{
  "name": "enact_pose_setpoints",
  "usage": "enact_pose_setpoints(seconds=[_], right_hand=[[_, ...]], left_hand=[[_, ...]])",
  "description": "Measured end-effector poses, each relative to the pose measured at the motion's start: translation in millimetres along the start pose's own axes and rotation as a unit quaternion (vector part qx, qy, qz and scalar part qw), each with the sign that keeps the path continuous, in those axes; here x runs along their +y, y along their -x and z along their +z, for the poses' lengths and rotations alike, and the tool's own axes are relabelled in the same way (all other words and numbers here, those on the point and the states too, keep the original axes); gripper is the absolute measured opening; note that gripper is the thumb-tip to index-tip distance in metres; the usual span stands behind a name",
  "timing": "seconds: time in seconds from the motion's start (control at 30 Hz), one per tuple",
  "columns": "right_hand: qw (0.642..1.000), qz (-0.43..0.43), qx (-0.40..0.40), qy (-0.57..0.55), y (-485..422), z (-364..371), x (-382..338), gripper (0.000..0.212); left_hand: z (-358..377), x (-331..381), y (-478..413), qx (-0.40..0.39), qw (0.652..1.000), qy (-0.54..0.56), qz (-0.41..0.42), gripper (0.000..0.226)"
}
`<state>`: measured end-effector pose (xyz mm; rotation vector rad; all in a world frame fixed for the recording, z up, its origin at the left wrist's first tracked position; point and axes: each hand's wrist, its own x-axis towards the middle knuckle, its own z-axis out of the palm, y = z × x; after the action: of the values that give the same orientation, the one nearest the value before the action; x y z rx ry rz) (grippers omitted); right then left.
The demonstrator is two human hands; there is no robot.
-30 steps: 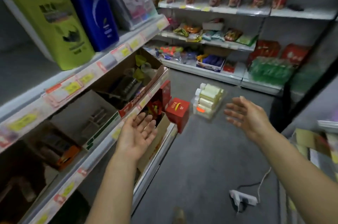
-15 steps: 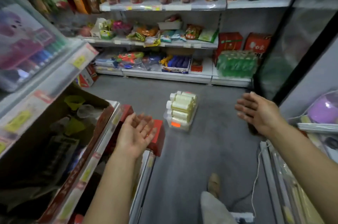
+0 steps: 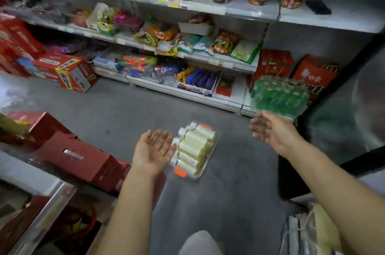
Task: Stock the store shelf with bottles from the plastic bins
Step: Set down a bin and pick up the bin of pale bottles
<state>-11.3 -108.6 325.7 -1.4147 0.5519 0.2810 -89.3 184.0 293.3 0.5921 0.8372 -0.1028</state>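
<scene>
So both hands are empty right now. The left hand (image 3: 154,150) is palm up with its fingers spread, at about 9 o'clock of the clear plastic bin (image 3: 216,140). The right hand (image 3: 270,131) is flat and loose, out at the bin's 2 o'clock and well apart from it.

The bin sits on the floor (image 3: 229,192) dead ahead at 12 o'clock. It's packed with pale yellow bottles (image 3: 195,144) lying on their sides, white caps toward the left hand. Nothing looks picked up yet, so I'd call this the reach-in step.

My tip: crouch first, then grab a bottle by the body, not the cap. Start from the top layer so the rest don't roll. Watch the red boxes (image 3: 73,156) at 9 o'clock when swinging back to the shelf.
</scene>
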Motion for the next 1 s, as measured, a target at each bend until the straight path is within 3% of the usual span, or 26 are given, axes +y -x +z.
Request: enact_pose_setpoints(seconds=[0.57, 0.87, 1.0], right_hand=[[0.971, 0.081, -0.15, 0.17, -319, 159, -85, 0.015], [0.915, 0.122, -0.219, 0.315, -440, 226, -52, 0.009], [0.883, 0.158, -0.24, 0.37, -490, 239, -23, 0.017]], left_hand=[[59, 55, -225, 0.178, 0.974, 0.138, 0.022, 0.023], [42, 38, -298, 0.302, 0.929, 0.213, 0.007, 0.025], [32, 4, -325, 0.35, 0.905, 0.243, 0.004, 0.023]])
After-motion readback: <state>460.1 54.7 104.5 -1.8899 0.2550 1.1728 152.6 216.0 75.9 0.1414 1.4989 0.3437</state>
